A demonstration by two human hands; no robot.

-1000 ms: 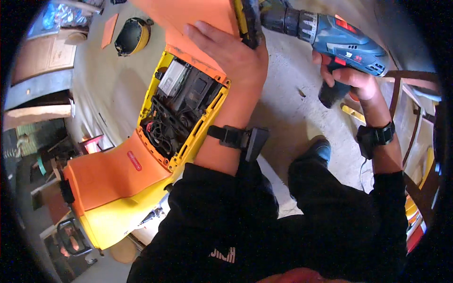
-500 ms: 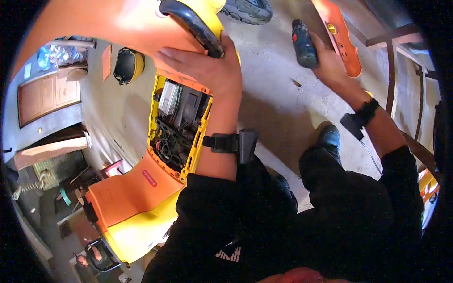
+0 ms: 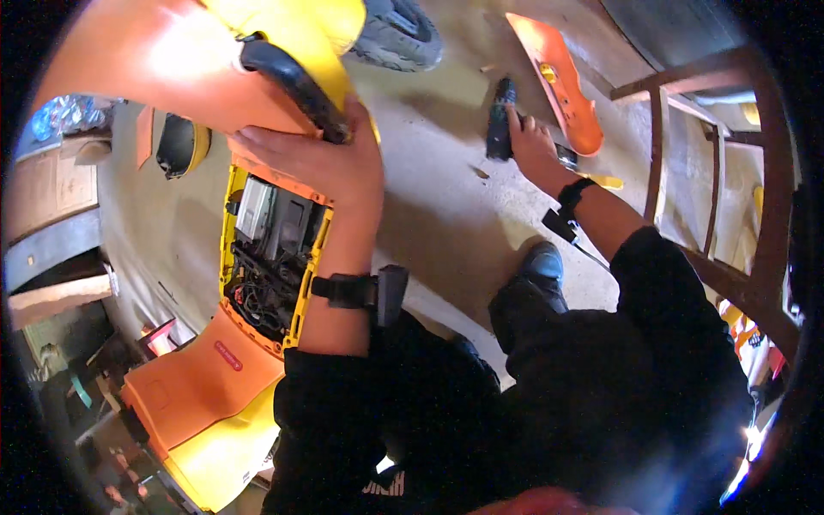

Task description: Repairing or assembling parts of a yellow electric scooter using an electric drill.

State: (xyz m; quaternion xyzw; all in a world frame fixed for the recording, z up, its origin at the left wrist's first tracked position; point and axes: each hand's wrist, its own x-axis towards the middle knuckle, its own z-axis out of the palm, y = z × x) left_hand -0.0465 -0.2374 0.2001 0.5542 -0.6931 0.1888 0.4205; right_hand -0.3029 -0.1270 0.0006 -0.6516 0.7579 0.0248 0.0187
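Note:
My left hand (image 3: 322,163) is braced against the lower edge of a large orange and yellow body cover (image 3: 154,73). Its fingers lie stretched along the orange part, while the thumb stands apart, with the end of a curved black handle (image 3: 287,81) between. Below that hand, an open compartment (image 3: 270,245) in the vehicle body shows wires and dark and silver boxes inside a yellow rim. Low over the floor, my right hand (image 3: 534,150) is closed around a dark cordless drill (image 3: 499,124). Its grip is mostly hidden by my fingers.
Right of the drill lies a long orange panel (image 3: 562,86). A tyre (image 3: 399,39) stands at the top. A dark frame (image 3: 659,154) borders the right side. An orange and yellow body section (image 3: 202,378) is at lower left, and a black and yellow tub-like part (image 3: 182,146) lies behind.
My right hand has moved down and left with the drill, which now points differently. The view has shifted, and my left hand stays at the cover by the black handle.

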